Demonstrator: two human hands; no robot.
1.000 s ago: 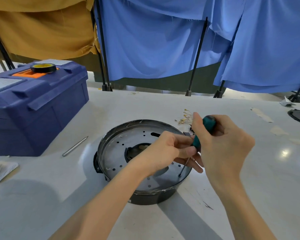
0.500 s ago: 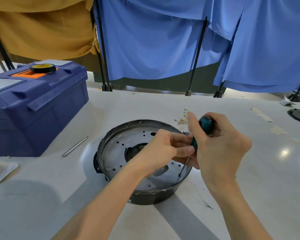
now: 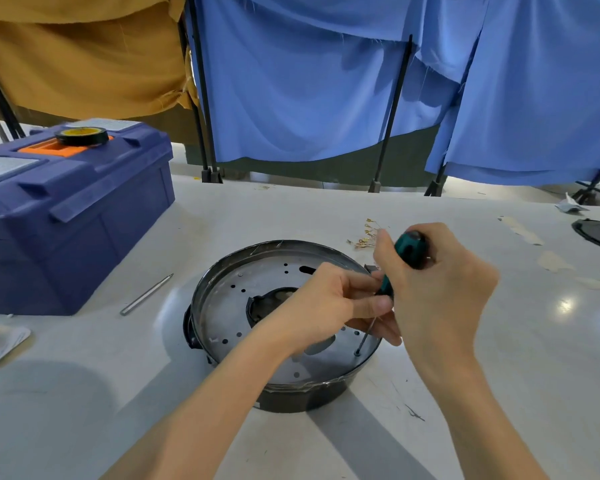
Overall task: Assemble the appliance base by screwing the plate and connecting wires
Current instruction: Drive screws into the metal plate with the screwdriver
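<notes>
As it lies, the perforated plate [image 3: 222, 306] shines grey.

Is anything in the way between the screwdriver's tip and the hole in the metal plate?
Nothing visible is. The screwdriver has its tip at a hole near the right front edge of the plate. The left hand pinches the tool higher up, above the tip, and the right hand grips the handle.

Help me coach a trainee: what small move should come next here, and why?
Probably turn the screwdriver clockwise with the right hand: its tip stands in a hole near the rim of the perforated plate, and the left hand pinches the shaft to steady it. Whether a screw sits there is too small to tell.
</notes>
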